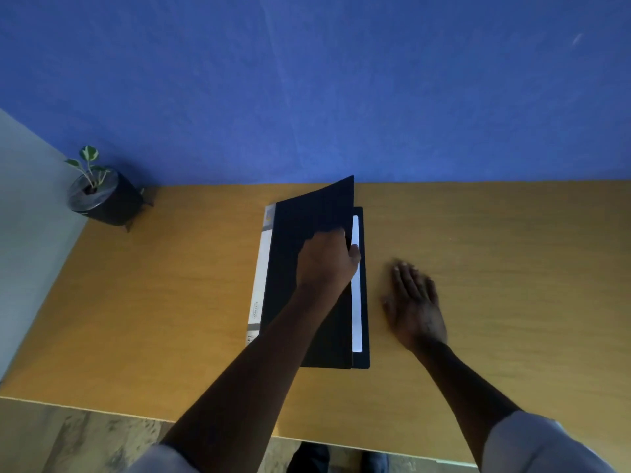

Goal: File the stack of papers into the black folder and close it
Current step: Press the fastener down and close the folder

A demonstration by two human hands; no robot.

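Note:
The black folder (307,213) lies in the middle of the wooden table (170,285), its white-labelled spine on the left. Its front cover is lowered almost flat, with the far corner still lifted. My left hand (326,262) grips the cover's right edge, thumb tucked under it. A narrow strip of the white papers (356,302) shows inside, between the cover and the back flap along the right side. My right hand (415,303) rests flat on the table just right of the folder, fingers apart and holding nothing; it looks slightly blurred.
A small potted plant (102,196) in a dark pot stands at the table's far left corner. A blue wall (307,80) runs behind the table. The table's near edge (102,409) lies close to me, with floor below.

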